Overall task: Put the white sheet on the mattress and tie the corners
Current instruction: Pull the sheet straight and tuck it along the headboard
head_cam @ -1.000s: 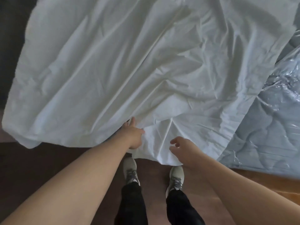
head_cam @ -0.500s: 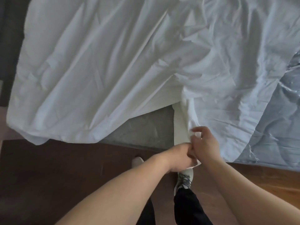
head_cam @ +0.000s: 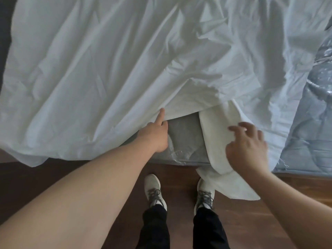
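The white sheet (head_cam: 100,72) lies wrinkled over most of the grey, plastic-wrapped mattress (head_cam: 310,133). A bare patch of mattress shows in a gap at the near edge. My left hand (head_cam: 154,135) holds the sheet's edge left of that gap, with the thumb on top and the fingers tucked underneath. Right of the gap, a folded flap of the sheet (head_cam: 215,133) hangs over the mattress edge toward the floor. My right hand (head_cam: 248,150) is over this flap with its fingers spread and loosely bent, gripping nothing.
I stand on a dark wooden floor (head_cam: 53,169) at the near side of the mattress, my two light shoes (head_cam: 154,189) close to its edge. The sheet's left part overhangs the mattress toward the floor.
My hands, together on the sheet's flap half a second ago, have parted. The left went to the sheet's edge at the left, and the right released the flap.
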### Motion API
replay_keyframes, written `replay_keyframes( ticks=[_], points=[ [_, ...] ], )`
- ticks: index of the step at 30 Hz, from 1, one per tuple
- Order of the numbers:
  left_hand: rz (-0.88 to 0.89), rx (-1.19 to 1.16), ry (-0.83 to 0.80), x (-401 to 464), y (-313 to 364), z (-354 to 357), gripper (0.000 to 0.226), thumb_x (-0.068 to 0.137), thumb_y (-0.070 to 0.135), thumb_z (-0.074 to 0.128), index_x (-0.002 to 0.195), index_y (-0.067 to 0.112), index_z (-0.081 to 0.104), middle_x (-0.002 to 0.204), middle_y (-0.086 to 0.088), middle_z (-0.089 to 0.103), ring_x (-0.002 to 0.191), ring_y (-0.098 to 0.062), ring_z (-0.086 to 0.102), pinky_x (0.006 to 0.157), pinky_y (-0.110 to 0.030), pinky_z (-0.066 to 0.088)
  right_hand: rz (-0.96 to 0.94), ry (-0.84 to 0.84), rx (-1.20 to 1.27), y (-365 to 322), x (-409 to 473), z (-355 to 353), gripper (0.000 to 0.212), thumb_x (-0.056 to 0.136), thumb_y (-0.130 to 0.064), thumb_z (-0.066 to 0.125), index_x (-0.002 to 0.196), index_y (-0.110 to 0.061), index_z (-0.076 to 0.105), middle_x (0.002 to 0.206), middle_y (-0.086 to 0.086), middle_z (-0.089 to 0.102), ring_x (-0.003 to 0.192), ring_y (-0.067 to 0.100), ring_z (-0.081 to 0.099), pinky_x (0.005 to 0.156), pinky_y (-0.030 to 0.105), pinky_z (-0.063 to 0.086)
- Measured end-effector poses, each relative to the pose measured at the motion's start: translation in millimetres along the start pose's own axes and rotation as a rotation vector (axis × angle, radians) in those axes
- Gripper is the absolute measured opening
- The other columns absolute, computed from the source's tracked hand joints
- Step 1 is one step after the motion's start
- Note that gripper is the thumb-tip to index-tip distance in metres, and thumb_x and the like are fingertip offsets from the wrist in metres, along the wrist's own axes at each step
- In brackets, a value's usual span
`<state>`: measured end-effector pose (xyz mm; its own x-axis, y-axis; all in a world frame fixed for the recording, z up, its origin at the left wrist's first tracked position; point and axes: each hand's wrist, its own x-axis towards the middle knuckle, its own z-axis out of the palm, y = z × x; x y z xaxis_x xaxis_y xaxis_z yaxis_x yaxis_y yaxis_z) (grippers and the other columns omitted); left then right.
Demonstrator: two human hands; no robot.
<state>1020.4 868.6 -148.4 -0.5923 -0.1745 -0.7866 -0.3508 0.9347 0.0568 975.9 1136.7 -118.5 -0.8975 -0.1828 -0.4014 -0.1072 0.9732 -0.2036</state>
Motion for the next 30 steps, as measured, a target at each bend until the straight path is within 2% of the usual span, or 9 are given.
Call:
replay_keyframes(
  ticks=[2,4,9,17,20,22,25,28,30],
  points=[
    [-0.018,-0.034,-0.035,12,-5,4,0.083,0.093,0.003,0.041,0.165,0.021,0.005,0.164,0.018,-0.035,0.094,-0.026,0.058,0.073,-0.044,0.058,-0.184,-0.113,-0.033,-17,-13,17,0.05,0.086,-0.017,0.057,0.134,-0.03,0.06,0.147,-0.001,0.044,0.131,0.029,0.039,0.104,0.047,0.042],
    [0.006,-0.08,-0.056,22,-11,11,0.082,0.092,0.005,0.041,0.165,0.019,0.005,0.168,0.02,-0.019,0.102,-0.024,0.061,0.083,-0.045,0.059,-0.275,-0.307,-0.031,-31,-25,33,0.048,0.092,-0.023,0.054,0.138,-0.034,0.056,0.153,-0.004,0.039,0.135,0.027,0.038,0.107,0.044,0.042],
    [0.167,-0.123,-0.034,15,-16,27,0.045,0.095,0.017,0.047,0.139,0.016,0.051,0.147,-0.006,0.049,0.117,-0.029,0.059,0.098,-0.044,0.052,-0.178,-0.645,-0.003,-42,-27,63,0.061,0.098,-0.036,0.05,0.156,-0.033,0.033,0.168,-0.003,0.015,0.149,0.029,0.028,0.115,0.045,0.039],
    [0.325,-0.171,-0.373,-69,0,101,0.046,0.099,0.02,0.048,0.143,0.017,0.058,0.152,-0.002,0.048,0.136,-0.027,0.049,0.113,-0.041,0.042,0.034,-0.487,-0.076,4,-23,51,0.059,0.092,-0.031,0.051,0.15,-0.021,0.043,0.166,0.0,0.026,0.151,0.026,0.025,0.116,0.047,0.038],
    [0.352,-0.119,-0.433,-80,-1,111,0.046,0.1,0.017,0.045,0.143,0.016,0.059,0.156,-0.004,0.044,0.14,-0.03,0.046,0.113,-0.044,0.041,0.196,-0.36,0.145,9,-23,40,0.05,0.092,-0.021,0.054,0.142,-0.016,0.052,0.146,0.007,0.051,0.114,0.027,0.059,0.081,0.037,0.052],
    [0.311,-0.2,-0.37,-82,-5,108,0.042,0.099,0.016,0.045,0.135,0.025,0.065,0.152,0.001,0.05,0.137,-0.025,0.049,0.112,-0.042,0.043,0.266,-0.256,0.439,-1,-25,33,0.044,0.092,-0.012,0.055,0.135,-0.02,0.051,0.129,0.005,0.058,0.09,0.019,0.061,0.065,0.031,0.046],
    [0.249,-0.281,-0.154,-80,-14,101,0.032,0.098,0.015,0.048,0.108,0.031,0.074,0.134,0.007,0.057,0.126,-0.019,0.052,0.106,-0.04,0.047,0.076,-0.225,0.606,-25,-26,29,0.066,0.089,-0.001,0.051,0.14,-0.04,0.04,0.116,-0.006,0.06,0.09,0.017,0.063,0.071,0.036,0.052],
    [0.255,-0.284,-0.078,-77,-19,99,0.036,0.099,0.016,0.049,0.127,0.028,0.068,0.15,0.008,0.044,0.138,-0.02,0.04,0.115,-0.04,0.038,-0.005,-0.33,0.559,-48,-16,34,0.079,0.09,-0.002,0.05,0.151,-0.049,0.035,0.112,-0.003,0.059,0.082,0.024,0.067,0.066,0.038,0.056],
    [0.251,-0.28,-0.103,-77,-19,95,0.044,0.101,0.016,0.048,0.143,0.027,0.057,0.157,0.008,0.038,0.142,-0.021,0.037,0.117,-0.04,0.035,0.127,-0.354,0.588,-55,-4,41,0.07,0.091,-0.009,0.055,0.153,-0.038,0.041,0.135,-0.001,0.055,0.104,0.026,0.067,0.081,0.034,0.056]
  ],
)
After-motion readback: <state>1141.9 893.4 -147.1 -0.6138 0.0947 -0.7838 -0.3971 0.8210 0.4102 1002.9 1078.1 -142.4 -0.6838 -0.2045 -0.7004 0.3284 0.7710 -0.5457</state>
